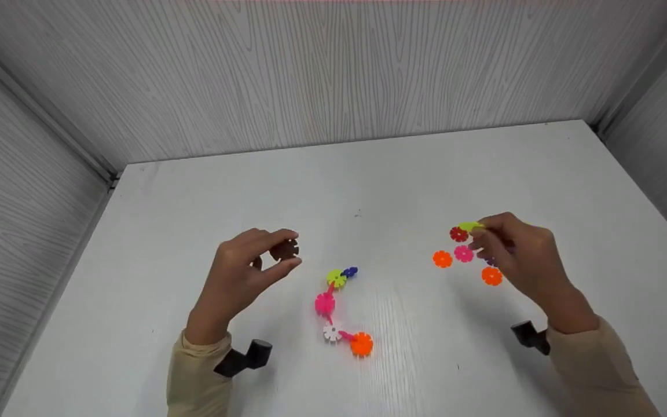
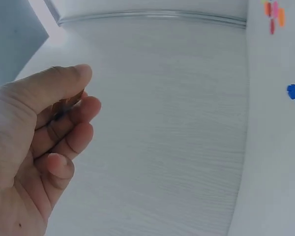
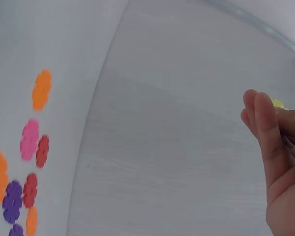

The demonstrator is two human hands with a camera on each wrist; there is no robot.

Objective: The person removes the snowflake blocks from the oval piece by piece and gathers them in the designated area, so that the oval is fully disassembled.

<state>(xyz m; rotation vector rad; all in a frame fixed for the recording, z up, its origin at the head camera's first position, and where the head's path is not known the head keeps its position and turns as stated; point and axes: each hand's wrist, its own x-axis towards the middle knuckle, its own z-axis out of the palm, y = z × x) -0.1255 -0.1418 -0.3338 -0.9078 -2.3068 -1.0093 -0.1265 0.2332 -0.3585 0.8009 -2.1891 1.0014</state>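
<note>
The left hand [image 1: 241,267] pinches a brown disc [image 1: 285,249] above the white table [image 1: 252,191], left of a chain of joined discs [image 1: 325,304]. The right hand [image 1: 520,249] pinches a yellow disc [image 1: 469,226] near loose red, pink, orange and purple discs [image 1: 442,259].

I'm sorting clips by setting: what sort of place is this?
Probably a walled-in work booth: a flat white tabletop, grey wood-grain panels rising at its back and sides, and a curved chain of bright flower-shaped plastic discs lying on it.
</note>
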